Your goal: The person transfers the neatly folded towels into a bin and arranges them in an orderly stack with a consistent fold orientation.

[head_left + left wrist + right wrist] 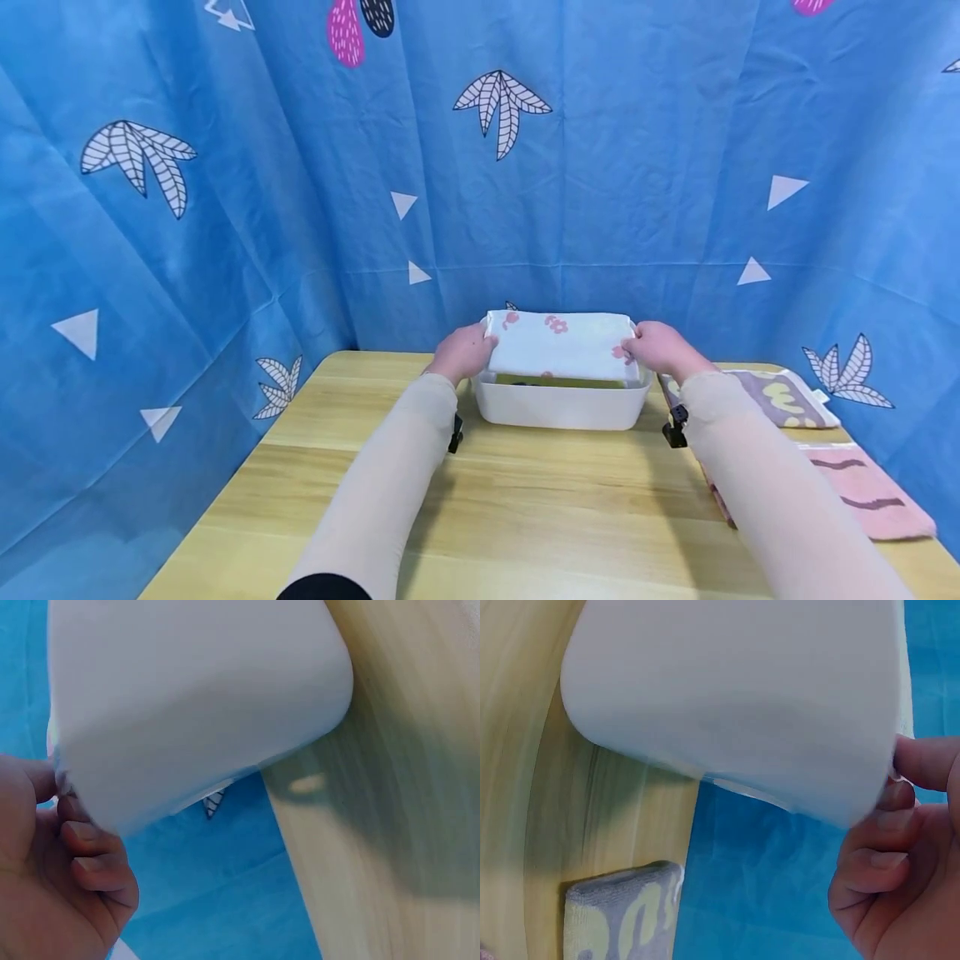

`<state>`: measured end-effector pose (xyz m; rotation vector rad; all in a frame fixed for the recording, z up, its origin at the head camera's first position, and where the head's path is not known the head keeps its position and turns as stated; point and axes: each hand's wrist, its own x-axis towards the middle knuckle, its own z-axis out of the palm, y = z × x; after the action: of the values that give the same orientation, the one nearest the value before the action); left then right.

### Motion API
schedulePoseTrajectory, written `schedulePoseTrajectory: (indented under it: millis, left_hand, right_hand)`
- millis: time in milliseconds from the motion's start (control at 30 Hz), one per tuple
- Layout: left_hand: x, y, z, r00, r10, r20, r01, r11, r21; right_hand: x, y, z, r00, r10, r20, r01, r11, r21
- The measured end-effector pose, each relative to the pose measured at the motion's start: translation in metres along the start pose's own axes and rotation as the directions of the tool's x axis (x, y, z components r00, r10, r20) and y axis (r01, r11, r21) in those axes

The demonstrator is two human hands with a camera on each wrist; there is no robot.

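A folded white towel (555, 346) with pink flower prints is stretched between both hands over a white plastic bin (558, 408). My left hand (462, 352) pinches the towel's left end between thumb and fingers, right at the bin's rim. At the opposite end, my right hand (662, 348) pinches the towel the same way. Something yellow-green (558, 382) with dark marks shows inside the bin below the towel's front edge. Both wrist views look at the bin's outer end walls, with the left fingers (101, 870) and right fingers (874, 870) curled beside the top edge.
A folded purple-grey and yellow towel (787, 398) lies right of the bin. Nearer, a pink towel with dark stripes (870, 492) lies along the right side, partly behind the right sleeve. A blue patterned curtain (637, 167) hangs behind the wooden table (555, 517).
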<state>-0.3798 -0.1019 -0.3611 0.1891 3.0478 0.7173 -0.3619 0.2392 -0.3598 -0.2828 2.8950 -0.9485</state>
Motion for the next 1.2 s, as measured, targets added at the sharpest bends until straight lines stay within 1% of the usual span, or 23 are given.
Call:
schedulePoseTrajectory:
  millis: [200, 400, 533, 633, 733, 833, 1000, 1100, 1200]
  left_hand:
    - [0.005, 0.0, 0.007, 0.999, -0.047, 0.002, 0.047, 0.998, -0.05]
    - [0.006, 0.003, 0.006, 0.999, -0.045, -0.013, 0.044, 0.998, -0.044]
    - [0.008, 0.0, 0.006, 0.999, -0.043, -0.018, 0.042, 0.998, -0.041]
    - [0.008, -0.003, 0.008, 0.998, -0.055, -0.015, 0.054, 0.997, -0.057]
    - [0.006, -0.006, 0.01, 0.998, -0.059, -0.018, 0.058, 0.995, -0.075]
    - [0.005, -0.008, 0.011, 0.998, -0.046, -0.036, 0.043, 0.996, -0.076]
    - [0.002, -0.012, 0.012, 0.996, -0.023, -0.085, 0.019, 0.999, -0.043]
    - [0.0, -0.015, 0.013, 0.992, -0.03, -0.122, 0.022, 0.998, -0.062]
    - [-0.002, -0.019, 0.013, 0.988, -0.052, -0.148, 0.038, 0.994, -0.1]
  right_hand:
    - [0.004, -0.005, 0.005, 0.999, 0.046, -0.01, -0.046, 0.998, -0.051]
    - [0.006, -0.003, 0.004, 0.997, 0.056, -0.052, -0.059, 0.997, -0.058]
    - [0.005, -0.002, 0.003, 0.995, 0.072, -0.072, -0.076, 0.996, -0.048]
    - [0.002, -0.002, 0.005, 0.994, 0.088, -0.072, -0.091, 0.995, -0.039]
    - [0.0, -0.001, 0.006, 0.993, 0.086, -0.076, -0.089, 0.996, -0.031]
    - [-0.002, 0.0, 0.007, 0.994, 0.073, -0.082, -0.076, 0.997, -0.034]
    - [-0.004, 0.0, 0.007, 0.994, 0.067, -0.091, -0.07, 0.997, -0.031]
    - [-0.005, -0.001, 0.006, 0.993, 0.067, -0.1, -0.07, 0.997, -0.017]
    - [-0.008, -0.002, 0.005, 0.993, 0.061, -0.104, -0.061, 0.998, 0.0]
